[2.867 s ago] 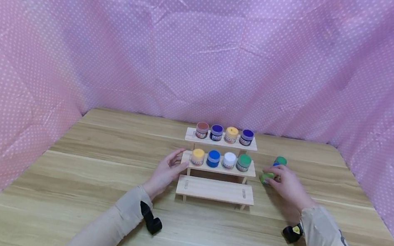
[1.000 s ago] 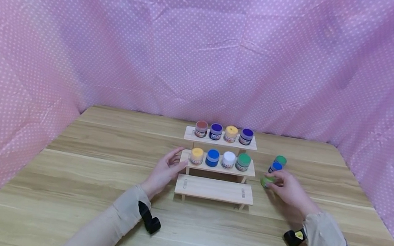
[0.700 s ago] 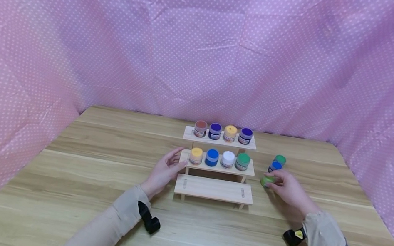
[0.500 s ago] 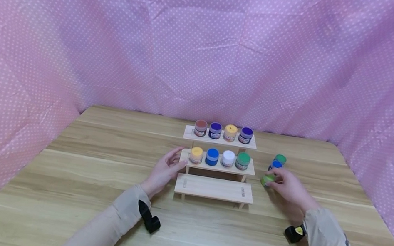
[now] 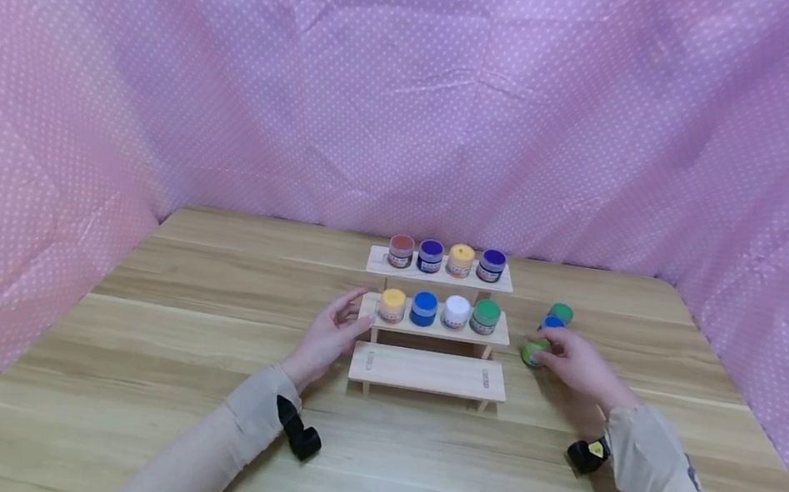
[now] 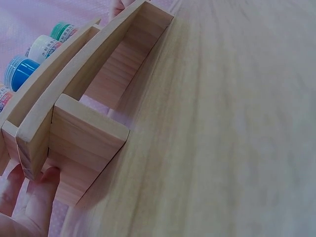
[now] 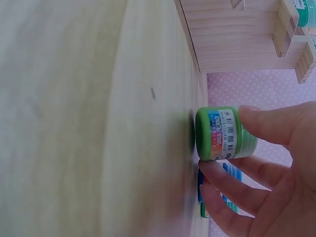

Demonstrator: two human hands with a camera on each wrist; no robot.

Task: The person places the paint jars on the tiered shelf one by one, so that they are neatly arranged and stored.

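My right hand (image 5: 582, 366) pinches a light green paint jar (image 7: 219, 133) between thumb and fingers, right of the wooden stand. In the right wrist view the jar is upright, its base close over the table. A blue-lidded jar (image 5: 552, 323) and a green-lidded jar (image 5: 562, 312) stand just behind it, the blue one partly covered by the fingers. My left hand (image 5: 327, 339) holds the left end of the three-step wooden stand (image 5: 428, 371) at the middle shelf, thumb in front and fingers behind. In the left wrist view its fingertips (image 6: 47, 180) meet the wood.
Several paint jars line the stand's top shelf, brown-red (image 5: 401, 252) at its left end. The middle shelf carries yellow (image 5: 392, 305), blue (image 5: 423, 309), white (image 5: 456, 313) and green (image 5: 485, 317) jars. The lowest shelf is bare. A pink dotted curtain (image 5: 413, 114) hangs behind the table (image 5: 400, 474).
My right hand, pinching the light green jar, has shifted slightly, and its fingers cover more of the blue-lidded jar than a second ago. The left hand stays at the stand. The head view has tilted a little.
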